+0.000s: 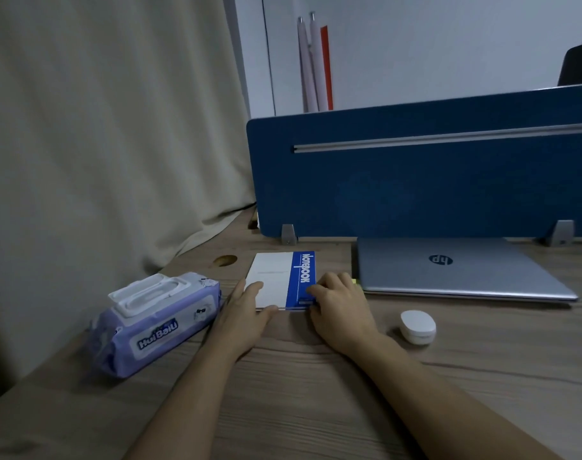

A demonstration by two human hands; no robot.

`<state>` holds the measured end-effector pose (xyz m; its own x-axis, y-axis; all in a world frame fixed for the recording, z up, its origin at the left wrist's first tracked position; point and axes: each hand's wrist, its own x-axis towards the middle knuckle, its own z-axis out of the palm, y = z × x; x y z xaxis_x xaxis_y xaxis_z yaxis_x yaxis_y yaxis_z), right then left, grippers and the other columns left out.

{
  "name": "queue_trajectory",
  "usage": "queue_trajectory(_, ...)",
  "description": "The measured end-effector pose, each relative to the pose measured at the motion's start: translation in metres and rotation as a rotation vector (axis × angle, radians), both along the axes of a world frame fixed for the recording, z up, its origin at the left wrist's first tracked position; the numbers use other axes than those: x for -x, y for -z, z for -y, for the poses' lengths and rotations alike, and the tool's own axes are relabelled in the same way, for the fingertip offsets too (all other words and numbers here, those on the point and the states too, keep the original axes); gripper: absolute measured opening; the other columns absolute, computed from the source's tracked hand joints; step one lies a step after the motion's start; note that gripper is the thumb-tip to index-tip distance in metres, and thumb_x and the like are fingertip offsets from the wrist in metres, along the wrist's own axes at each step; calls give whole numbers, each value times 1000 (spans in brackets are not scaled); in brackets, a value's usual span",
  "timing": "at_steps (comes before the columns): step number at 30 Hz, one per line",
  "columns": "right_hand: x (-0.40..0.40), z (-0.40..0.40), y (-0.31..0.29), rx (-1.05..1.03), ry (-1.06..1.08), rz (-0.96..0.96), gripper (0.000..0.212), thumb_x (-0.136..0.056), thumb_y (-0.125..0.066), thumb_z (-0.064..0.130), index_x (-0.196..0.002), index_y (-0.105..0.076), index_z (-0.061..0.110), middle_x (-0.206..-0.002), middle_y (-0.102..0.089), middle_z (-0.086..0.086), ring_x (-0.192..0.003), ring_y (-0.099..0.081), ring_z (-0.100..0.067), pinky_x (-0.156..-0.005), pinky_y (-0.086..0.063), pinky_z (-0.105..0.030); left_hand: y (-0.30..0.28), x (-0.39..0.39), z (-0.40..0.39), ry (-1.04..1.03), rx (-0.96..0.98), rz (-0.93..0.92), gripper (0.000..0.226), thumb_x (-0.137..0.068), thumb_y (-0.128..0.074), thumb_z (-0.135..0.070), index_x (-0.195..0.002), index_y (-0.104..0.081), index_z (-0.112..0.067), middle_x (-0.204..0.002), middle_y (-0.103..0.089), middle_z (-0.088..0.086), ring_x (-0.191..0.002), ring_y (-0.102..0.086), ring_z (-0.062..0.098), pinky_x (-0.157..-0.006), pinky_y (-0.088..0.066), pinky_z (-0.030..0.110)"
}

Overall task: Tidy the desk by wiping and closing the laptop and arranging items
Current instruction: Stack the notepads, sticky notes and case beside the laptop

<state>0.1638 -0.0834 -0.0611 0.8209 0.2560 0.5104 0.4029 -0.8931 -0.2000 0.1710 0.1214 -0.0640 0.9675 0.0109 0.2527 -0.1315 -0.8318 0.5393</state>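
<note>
Your left hand (246, 313) pinches the near left corner of the notebook (276, 280) at frame center on the table (316, 376); your right hand (339, 307), fingers curled, holds its right edge. Closed laptop (455, 270) lies just right of it, wipes pack (157, 320) left, white case (418, 327) lower right

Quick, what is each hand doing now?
Left hand: grips the notebook at its near-left corner.
Right hand: grips the notebook's right edge.
</note>
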Motion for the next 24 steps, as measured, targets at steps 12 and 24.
queue_trajectory(12, -23, 27, 0, 62, 165, -338, 86, -85, -6, 76, -153, -20, 24, -160, -28, -4, -151, 3, -30, -114, 12, -63, 0, -4, 2, -31, -14, -54, 58, -95, -53, -44, -147, -32, -31, -161, -20, -5, -142, -30, 24, -109, -34, 44)
queue_trajectory(24, 23, 47, 2, 78, -15, -291, 86, -79, -18, 83, -140, -40, 27, -143, -43, -1, -134, -35, -21, -115, -22, -43, -1, -7, 1, -52, 69, -102, 62, -97, -54, -33, -152, -27, -22, -160, -26, 1, -140, -34, 26, -110, -32, 42)
